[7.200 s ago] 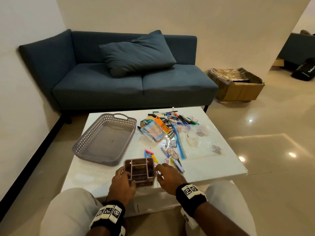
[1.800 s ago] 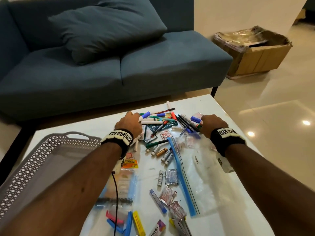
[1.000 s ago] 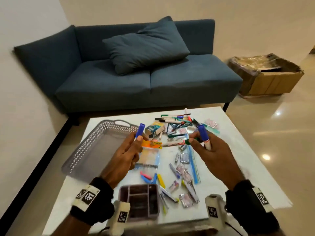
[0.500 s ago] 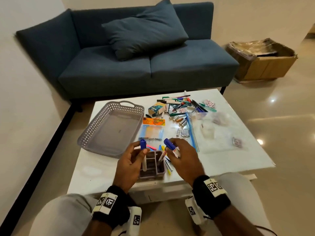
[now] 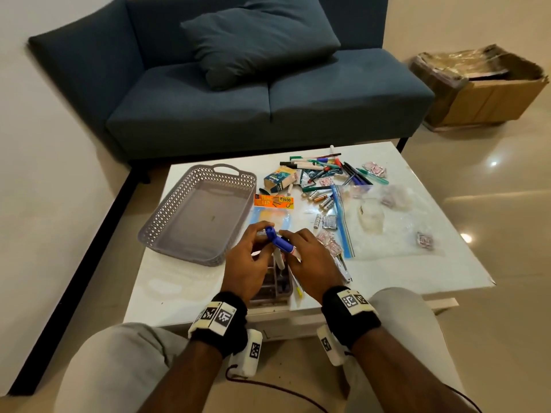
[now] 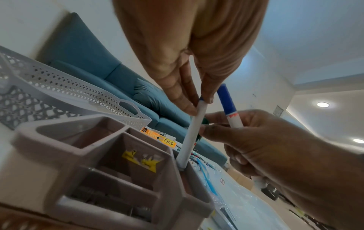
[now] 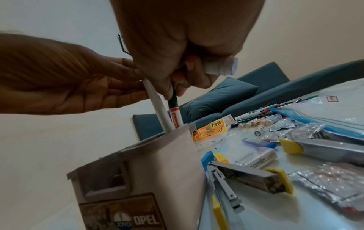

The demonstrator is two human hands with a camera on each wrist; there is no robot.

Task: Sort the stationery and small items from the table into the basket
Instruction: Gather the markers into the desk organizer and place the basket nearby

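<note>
A brown desk organizer [image 5: 277, 283] [image 6: 78, 135] [image 7: 157, 163] stands at the table's near edge, and both hands meet above it. My left hand [image 5: 264, 234] [image 6: 197, 103] pinches the top of a white marker with a blue cap [image 6: 194, 132] [image 7: 157, 107]. Its lower end stands in the organizer's right compartment. My right hand [image 5: 293, 241] [image 7: 177, 88] grips a second blue-capped marker [image 5: 280, 241] [image 6: 226, 101] and a green-capped marker [image 7: 173, 107], whose lower end dips into the same compartment. The grey perforated basket [image 5: 167, 216] [image 6: 59, 87] lies empty to the left.
A pile of pens and markers [image 5: 322, 168] lies at the table's far side, with batteries, a bag-clip pack [image 5: 272, 201] and a clear zip bag [image 5: 372, 222] nearer. Staplers [image 7: 246, 177] lie right of the organizer. A blue sofa [image 5: 268, 108] stands behind the table and a cardboard box [image 5: 483, 96] to its right.
Both hands have closed in over the organizer. The left hand's marker now stands in a compartment, and the right hand's green marker dips in beside it.
</note>
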